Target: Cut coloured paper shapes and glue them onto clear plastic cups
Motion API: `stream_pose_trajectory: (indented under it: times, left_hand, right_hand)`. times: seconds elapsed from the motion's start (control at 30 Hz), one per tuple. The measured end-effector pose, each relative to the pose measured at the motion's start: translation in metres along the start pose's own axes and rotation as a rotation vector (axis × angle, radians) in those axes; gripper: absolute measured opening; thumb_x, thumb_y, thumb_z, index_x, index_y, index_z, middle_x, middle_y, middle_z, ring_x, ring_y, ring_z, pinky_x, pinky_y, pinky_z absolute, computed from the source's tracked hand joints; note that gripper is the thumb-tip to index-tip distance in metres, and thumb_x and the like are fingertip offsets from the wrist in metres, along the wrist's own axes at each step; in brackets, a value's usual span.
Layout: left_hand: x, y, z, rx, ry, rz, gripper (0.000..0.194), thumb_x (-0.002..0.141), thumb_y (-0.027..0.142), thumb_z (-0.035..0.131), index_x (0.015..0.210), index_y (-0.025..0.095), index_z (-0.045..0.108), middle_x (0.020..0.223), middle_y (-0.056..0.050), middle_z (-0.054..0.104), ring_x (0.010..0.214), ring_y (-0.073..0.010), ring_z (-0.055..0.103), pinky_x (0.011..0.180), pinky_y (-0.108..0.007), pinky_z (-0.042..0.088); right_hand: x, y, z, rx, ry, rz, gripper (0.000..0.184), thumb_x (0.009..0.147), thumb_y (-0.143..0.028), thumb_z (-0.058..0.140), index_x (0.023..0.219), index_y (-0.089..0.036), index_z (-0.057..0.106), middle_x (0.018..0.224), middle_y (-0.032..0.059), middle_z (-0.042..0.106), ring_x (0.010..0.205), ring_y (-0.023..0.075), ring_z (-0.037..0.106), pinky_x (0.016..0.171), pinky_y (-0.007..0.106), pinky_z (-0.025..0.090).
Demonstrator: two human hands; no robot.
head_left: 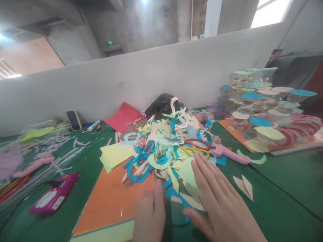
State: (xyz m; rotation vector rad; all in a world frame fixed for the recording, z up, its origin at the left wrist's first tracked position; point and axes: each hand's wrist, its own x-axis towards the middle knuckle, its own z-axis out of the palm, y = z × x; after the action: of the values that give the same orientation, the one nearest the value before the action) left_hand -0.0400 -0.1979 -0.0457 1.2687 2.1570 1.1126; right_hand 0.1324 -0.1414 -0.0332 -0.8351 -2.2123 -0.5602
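My right hand point(219, 198) is open, its fingers stretched out and pressed flat against the edge of a pale green paper disc point(188, 174). My left hand point(151, 211) stands edge-on beside an orange sheet point(113, 198); it is slightly blurred, nothing shows in it, and its far fingers are hidden. Before both hands lies a heap of cut paper scraps point(158, 154) in blue, green and cream. Red-handled scissors point(199, 144) and yellow-handled scissors point(196, 152) rest on the heap, and a pink glue gun point(230, 155) lies to its right.
At the right, clear cups topped with paper discs point(268, 132) stand on an orange sheet. On the left are a magenta power strip point(57, 195), another pink glue gun point(35, 166) and a phone point(74, 120). A black plastic bag point(161, 104) sits against the white partition point(113, 80).
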Motion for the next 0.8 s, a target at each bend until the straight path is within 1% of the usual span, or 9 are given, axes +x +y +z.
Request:
stream_pose_trajectory:
  times: [0.07, 0.17, 0.27, 0.37, 0.43, 0.53, 0.6, 0.67, 0.8]
  left_hand:
    - [-0.005, 0.001, 0.003, -0.016, 0.007, 0.030, 0.057, 0.089, 0.063, 0.032, 0.049, 0.024, 0.040, 0.046, -0.001, 0.048, 0.047, -0.0164, 0.043, 0.054, -0.030, 0.036]
    - [-0.008, 0.000, 0.004, -0.037, 0.018, 0.039, 0.057, 0.091, 0.060, 0.030, 0.048, 0.024, 0.041, 0.047, -0.002, 0.050, 0.049, -0.0166, 0.046, 0.057, -0.030, 0.038]
    - [-0.006, -0.003, 0.003, -0.017, -0.059, 0.051, 0.057, 0.090, 0.061, 0.031, 0.049, 0.024, 0.043, 0.048, -0.002, 0.050, 0.050, -0.0168, 0.046, 0.056, -0.029, 0.038]
    - [-0.004, -0.004, 0.000, -0.010, -0.099, 0.045, 0.059, 0.090, 0.063, 0.029, 0.049, 0.024, 0.044, 0.048, -0.002, 0.047, 0.051, -0.0169, 0.046, 0.054, -0.029, 0.037]
    - [-0.004, -0.003, -0.001, -0.023, -0.076, 0.047, 0.059, 0.089, 0.065, 0.028, 0.050, 0.024, 0.044, 0.048, -0.002, 0.045, 0.052, -0.0171, 0.045, 0.054, -0.029, 0.037]
    - [-0.004, -0.003, -0.002, -0.037, -0.044, 0.056, 0.060, 0.088, 0.069, 0.029, 0.051, 0.024, 0.043, 0.048, -0.002, 0.046, 0.053, -0.0176, 0.045, 0.053, -0.029, 0.037]
    - [-0.004, -0.003, -0.002, -0.043, -0.029, 0.058, 0.060, 0.087, 0.071, 0.029, 0.051, 0.025, 0.042, 0.047, -0.002, 0.045, 0.052, -0.0175, 0.044, 0.053, -0.029, 0.037]
    - [-0.003, -0.003, -0.002, -0.046, -0.014, 0.059, 0.061, 0.087, 0.072, 0.029, 0.050, 0.025, 0.040, 0.046, -0.002, 0.044, 0.050, -0.0174, 0.043, 0.053, -0.029, 0.037]
    - [-0.003, 0.000, -0.001, -0.046, 0.016, 0.042, 0.061, 0.087, 0.071, 0.030, 0.048, 0.025, 0.039, 0.045, -0.001, 0.042, 0.049, -0.0171, 0.042, 0.052, -0.029, 0.037]
  right_hand:
    - [0.001, 0.000, 0.002, 0.020, -0.029, -0.002, 0.062, 0.099, -0.051, 0.033, 0.133, -0.002, 0.051, 0.139, 0.0177, 0.054, 0.130, 0.0293, 0.050, 0.095, 0.040, 0.051]
    - [0.002, -0.001, 0.005, 0.047, -0.089, -0.007, 0.060, 0.100, -0.051, 0.032, 0.132, -0.005, 0.053, 0.139, 0.0164, 0.055, 0.129, 0.0277, 0.052, 0.095, 0.039, 0.052]
    - [0.004, -0.003, 0.006, 0.037, -0.041, 0.017, 0.067, 0.098, -0.055, 0.033, 0.136, -0.001, 0.049, 0.144, 0.0199, 0.049, 0.131, 0.0319, 0.048, 0.095, 0.043, 0.051]
    - [0.006, -0.005, 0.007, 0.039, -0.030, 0.025, 0.065, 0.099, -0.054, 0.033, 0.134, -0.002, 0.050, 0.139, 0.0197, 0.054, 0.127, 0.0310, 0.052, 0.094, 0.043, 0.052]
    - [0.006, -0.006, 0.009, 0.041, -0.038, 0.039, 0.066, 0.099, -0.054, 0.033, 0.134, -0.001, 0.050, 0.138, 0.0194, 0.055, 0.126, 0.0299, 0.053, 0.094, 0.042, 0.051]
    - [0.004, -0.009, 0.012, 0.047, 0.012, 0.066, 0.071, 0.097, -0.057, 0.038, 0.137, 0.001, 0.046, 0.144, 0.0211, 0.048, 0.133, 0.0323, 0.045, 0.098, 0.044, 0.049]
    - [0.002, -0.010, 0.013, 0.060, 0.025, 0.061, 0.068, 0.096, -0.056, 0.041, 0.137, -0.001, 0.047, 0.141, 0.0199, 0.051, 0.132, 0.0314, 0.047, 0.098, 0.044, 0.049]
    - [0.001, -0.011, 0.015, 0.067, 0.008, 0.050, 0.064, 0.096, -0.053, 0.042, 0.136, -0.003, 0.049, 0.139, 0.0182, 0.054, 0.129, 0.0293, 0.051, 0.098, 0.042, 0.050]
    - [0.000, -0.012, 0.014, 0.059, 0.015, 0.027, 0.064, 0.096, -0.051, 0.044, 0.137, -0.003, 0.049, 0.143, 0.0183, 0.050, 0.132, 0.0301, 0.048, 0.098, 0.042, 0.048]
